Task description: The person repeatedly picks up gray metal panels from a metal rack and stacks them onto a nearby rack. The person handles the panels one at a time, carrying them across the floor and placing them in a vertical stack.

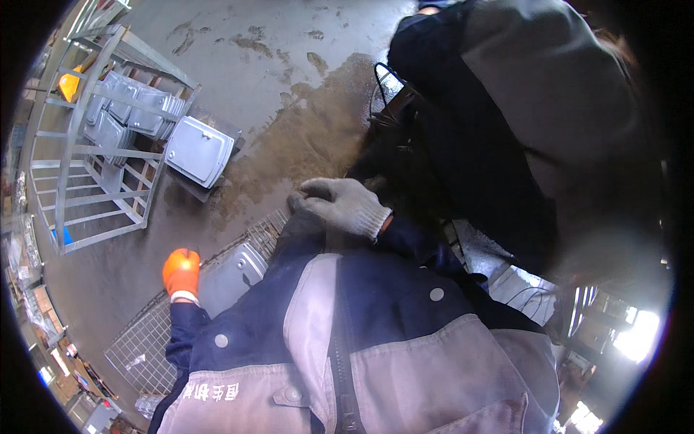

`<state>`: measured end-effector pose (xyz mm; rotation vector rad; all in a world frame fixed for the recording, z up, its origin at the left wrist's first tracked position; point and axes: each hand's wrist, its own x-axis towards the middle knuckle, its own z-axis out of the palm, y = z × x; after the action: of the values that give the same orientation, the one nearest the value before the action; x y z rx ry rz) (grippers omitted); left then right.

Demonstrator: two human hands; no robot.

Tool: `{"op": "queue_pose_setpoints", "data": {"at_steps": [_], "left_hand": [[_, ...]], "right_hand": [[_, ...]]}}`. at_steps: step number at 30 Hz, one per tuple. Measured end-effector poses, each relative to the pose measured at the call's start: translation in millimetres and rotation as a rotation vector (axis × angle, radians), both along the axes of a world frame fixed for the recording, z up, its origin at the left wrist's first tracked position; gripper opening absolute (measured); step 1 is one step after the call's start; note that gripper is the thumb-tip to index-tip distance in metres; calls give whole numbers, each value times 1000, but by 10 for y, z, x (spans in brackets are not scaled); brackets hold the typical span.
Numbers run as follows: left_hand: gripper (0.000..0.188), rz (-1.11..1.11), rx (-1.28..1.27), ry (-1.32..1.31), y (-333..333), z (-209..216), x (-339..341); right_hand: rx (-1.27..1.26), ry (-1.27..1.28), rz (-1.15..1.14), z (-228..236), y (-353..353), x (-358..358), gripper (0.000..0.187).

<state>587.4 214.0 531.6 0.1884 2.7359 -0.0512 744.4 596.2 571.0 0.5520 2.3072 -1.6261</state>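
Observation:
My left hand (181,273), in an orange glove, is curled into a fist above a wire-mesh basket (148,351). Beside it, partly hidden by my jacket, lies a flat grey panel (235,275) with rounded corners. Whatever the orange fist holds, if anything, is hidden. My right hand (350,207) wears a pale grey knitted glove with dirty fingertips. Its fingers bend inward in front of my jacket, close to dark cloth, and I cannot make out anything between them.
A grey metal rack (108,195) at the far left holds several stacked grey panels (148,108) and a yellow object (70,83). Another panel (199,150) lies beside it. A person in dark clothing (506,130) bends close on the right. Wet patches mark the floor (289,137).

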Motion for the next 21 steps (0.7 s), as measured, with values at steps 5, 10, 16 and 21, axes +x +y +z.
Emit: {"op": "queue_pose_setpoints", "data": {"at_steps": [5,10,16,21], "left_hand": [[39,-82,-17,142,-42,-63,-5],[37,0,52,162,8,-54,29],[32,162,109,192,121,30,96],[30,249,175,230,185,70,126]], "right_hand": [[14,-38,-87,-104,112,549,46],[36,65,-148,-365,311,906,45],[-117,15,-226,-673,198,830,40],[-83,-16,-129,-542,162,358,41]]}}
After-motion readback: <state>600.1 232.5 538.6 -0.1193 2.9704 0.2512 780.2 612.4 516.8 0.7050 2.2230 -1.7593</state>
